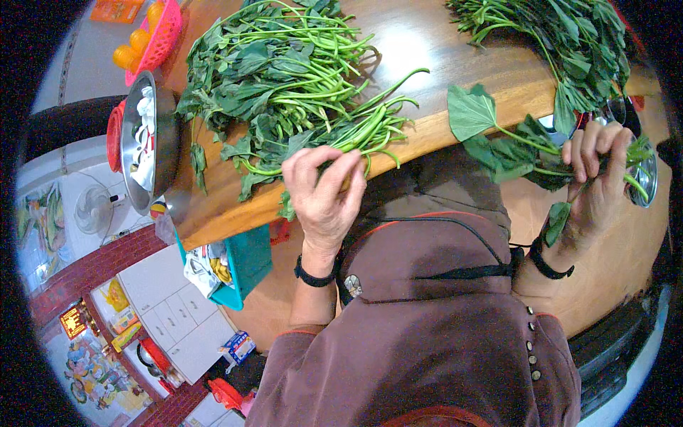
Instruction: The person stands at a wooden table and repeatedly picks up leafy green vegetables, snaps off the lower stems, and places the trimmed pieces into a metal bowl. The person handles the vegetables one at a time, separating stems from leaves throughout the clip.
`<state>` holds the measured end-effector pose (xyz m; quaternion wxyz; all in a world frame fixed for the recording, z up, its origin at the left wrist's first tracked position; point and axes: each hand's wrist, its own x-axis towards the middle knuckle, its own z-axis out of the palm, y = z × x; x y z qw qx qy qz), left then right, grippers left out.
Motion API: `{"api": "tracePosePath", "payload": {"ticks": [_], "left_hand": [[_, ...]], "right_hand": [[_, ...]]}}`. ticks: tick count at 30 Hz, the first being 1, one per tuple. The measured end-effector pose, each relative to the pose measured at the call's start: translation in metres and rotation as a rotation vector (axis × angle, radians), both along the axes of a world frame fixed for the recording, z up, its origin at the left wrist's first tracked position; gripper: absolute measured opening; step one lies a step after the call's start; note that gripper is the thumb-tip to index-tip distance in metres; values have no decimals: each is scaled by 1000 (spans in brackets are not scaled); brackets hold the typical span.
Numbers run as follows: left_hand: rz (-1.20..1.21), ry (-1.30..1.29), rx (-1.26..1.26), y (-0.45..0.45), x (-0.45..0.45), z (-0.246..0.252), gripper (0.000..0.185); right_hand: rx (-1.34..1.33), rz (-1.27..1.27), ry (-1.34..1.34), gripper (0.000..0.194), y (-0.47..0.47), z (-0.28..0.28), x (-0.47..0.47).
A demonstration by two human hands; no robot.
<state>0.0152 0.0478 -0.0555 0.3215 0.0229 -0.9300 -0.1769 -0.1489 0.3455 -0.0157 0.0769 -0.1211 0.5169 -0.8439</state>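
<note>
My right hand [597, 155] grips a few leafy green stems [539, 149] beyond the table's front edge. Their broad leaves hang out to the left, and cut ends poke out on the other side. At the front edge, my left hand [325, 192] has bent fingers over the nearest stems of a large heap of leafy greens [288, 80]. Whether those fingertips pinch any stem is hidden. Leaves in this heap lie to the left, stems to the right. A second bunch of greens [576, 48] rests at the table's far right.
On the wooden table [427, 112], a metal bowl [165, 139] holding white pieces stands at the left edge. Behind it are a pink basket [169, 40] and orange fruit [140, 40]. Below the table is a teal bin [248, 267]. A metal bowl rim [643, 179] shows behind my right hand.
</note>
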Motion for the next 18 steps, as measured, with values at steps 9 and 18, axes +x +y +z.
{"api": "tracePosePath", "payload": {"ticks": [9,18], "left_hand": [[75,-130,-6,7,-6,4,25],[-5,122,78,15,-3,10,25]], "right_hand": [[444,166,-102,29,-35,8,29],[461,483,-160,25,-101,-16,55]]}}
